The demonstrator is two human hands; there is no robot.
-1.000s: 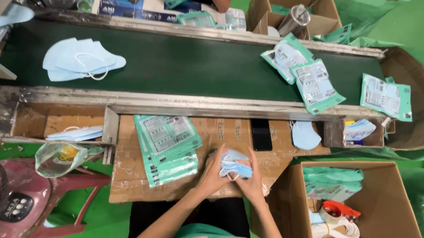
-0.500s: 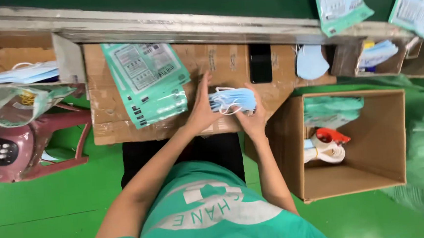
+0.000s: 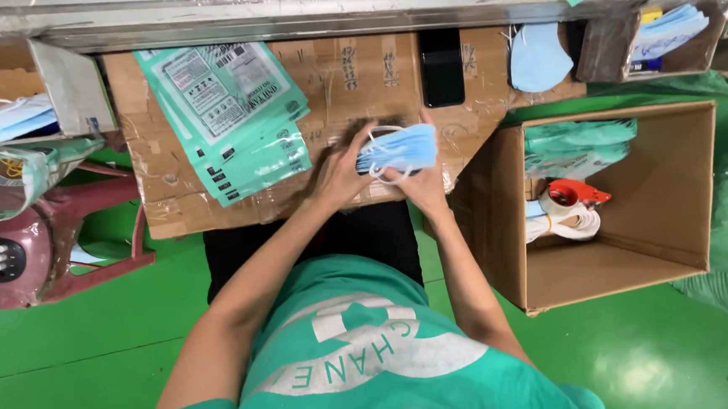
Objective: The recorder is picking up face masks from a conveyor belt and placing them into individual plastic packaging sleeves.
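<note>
Now, looking down from my head, my left hand [image 3: 341, 170] and right hand [image 3: 423, 184] both pinch the stack of blue masks [image 3: 398, 149] just above the cardboard counter [image 3: 356, 70], beside the green pouches [image 3: 232, 120], so I'd square the edges evenly, loops tucked.

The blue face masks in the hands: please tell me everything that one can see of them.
The blue face masks form a small, flat stack of light blue, pleated, fabric-like sheets with thin white ear loops curling out at the left side and below. The stack lies roughly level above the cardboard worktop. The left hand grips its left end and the right hand holds its right end from beneath. How many masks it holds cannot be told.
</note>
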